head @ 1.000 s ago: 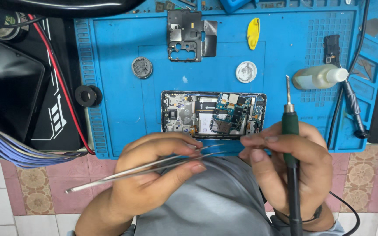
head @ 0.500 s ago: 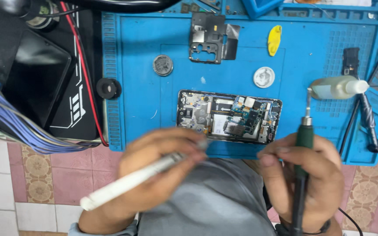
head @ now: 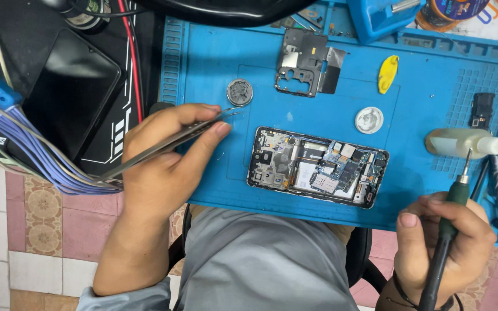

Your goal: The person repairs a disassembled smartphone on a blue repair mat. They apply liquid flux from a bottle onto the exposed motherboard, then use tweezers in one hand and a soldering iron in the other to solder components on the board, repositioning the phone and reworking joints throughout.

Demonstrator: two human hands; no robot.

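An opened phone [head: 317, 167] lies on the blue work mat [head: 214, 69], its circuit boards exposed. My left hand [head: 165, 155] grips metal tweezers [head: 162, 144] whose tips reach toward a small round tin [head: 240, 92] at the upper left of the phone. My right hand [head: 448, 247] holds a green-handled soldering iron [head: 451, 213] upright at the mat's front right corner, its tip close to a white squeeze bottle [head: 462, 143] lying on its side.
A dark phone frame part [head: 302, 62], a yellow pick [head: 387, 74] and a round white cap [head: 369, 120] lie on the mat behind the phone. A black phone [head: 73, 86] and a bundle of purple wires [head: 30, 150] sit at the left. Tiled floor shows below.
My left hand has moved away from the phone, up and left toward the round tin, with the tweezers. My right hand with the iron has drawn off to the right, clear of the phone.
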